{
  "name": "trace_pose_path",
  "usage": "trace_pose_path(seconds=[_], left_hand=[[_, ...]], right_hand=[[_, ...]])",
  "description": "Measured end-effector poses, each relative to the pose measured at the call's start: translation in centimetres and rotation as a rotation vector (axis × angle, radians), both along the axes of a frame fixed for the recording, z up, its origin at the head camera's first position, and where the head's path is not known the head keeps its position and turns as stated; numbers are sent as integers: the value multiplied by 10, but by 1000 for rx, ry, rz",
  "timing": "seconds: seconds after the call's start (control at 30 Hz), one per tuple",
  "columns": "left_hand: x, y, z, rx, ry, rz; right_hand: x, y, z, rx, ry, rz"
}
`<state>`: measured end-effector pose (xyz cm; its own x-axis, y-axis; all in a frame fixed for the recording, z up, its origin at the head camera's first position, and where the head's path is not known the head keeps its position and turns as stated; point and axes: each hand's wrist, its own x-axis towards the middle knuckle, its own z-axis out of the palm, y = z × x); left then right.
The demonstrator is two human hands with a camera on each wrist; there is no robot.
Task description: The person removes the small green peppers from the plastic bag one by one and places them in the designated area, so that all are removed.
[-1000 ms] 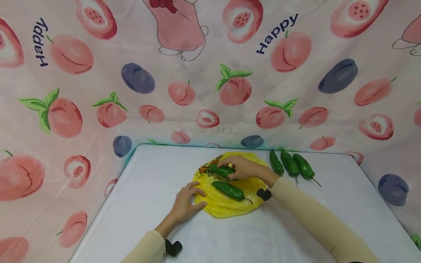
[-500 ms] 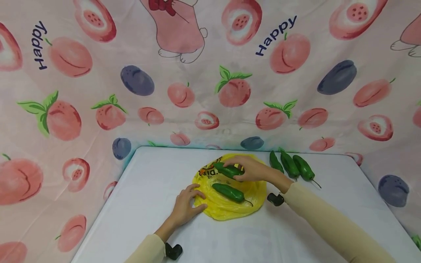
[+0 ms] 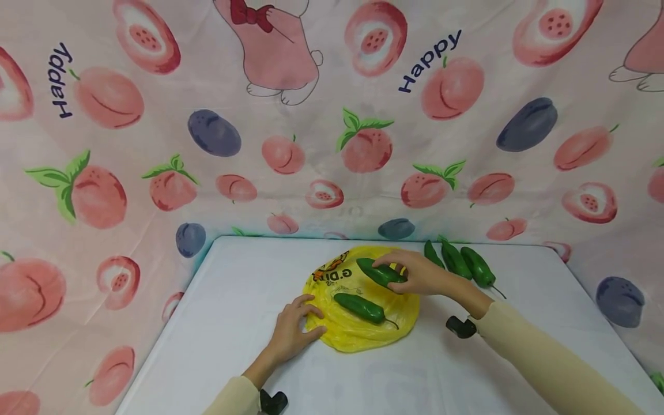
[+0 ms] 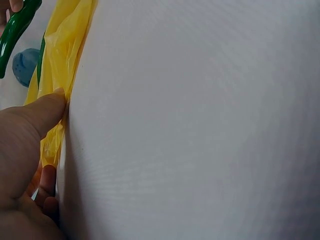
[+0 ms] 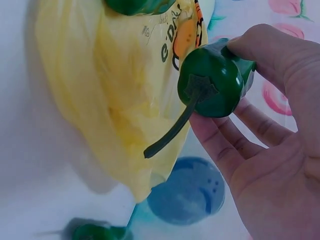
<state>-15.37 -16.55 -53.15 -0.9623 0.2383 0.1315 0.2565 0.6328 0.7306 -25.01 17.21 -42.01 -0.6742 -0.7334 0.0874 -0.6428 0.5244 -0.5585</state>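
In the head view my right hand (image 3: 426,274) holds a green chili pepper (image 3: 374,271) above the far part of a yellow plastic bag (image 3: 355,339). The right wrist view shows thumb and fingers round this pepper (image 5: 212,82), its long stem pointing down and left. A second green pepper (image 3: 359,308) lies on the flattened bag, stem toward the right. My left hand (image 3: 290,329) rests at the bag's left edge with thumb and fingers spread apart. In the left wrist view its thumb (image 4: 47,111) touches the bag's edge.
Several more green peppers (image 3: 478,267) lie side by side at the back right of the white table (image 3: 244,276). Behind the table hangs a pink fruit-print cloth (image 3: 321,144). A small black wrist device (image 3: 460,327) is at my right wrist.
My right hand has moved right with the pepper in it, uncovering more of the bag's print. My left hand has stayed at the bag's edge, and the second pepper lies where it was.
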Motion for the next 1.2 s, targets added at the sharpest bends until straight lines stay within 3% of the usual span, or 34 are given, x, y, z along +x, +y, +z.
trace_pose_path(seconds=[0.6,1.2], left_hand=[[1,1,-2,6,20,-2],[0,-1,-3,-9,24,-10]], right_hand=[[24,61,-4,-46,102,-106],[48,91,-11,-95,72,-187]])
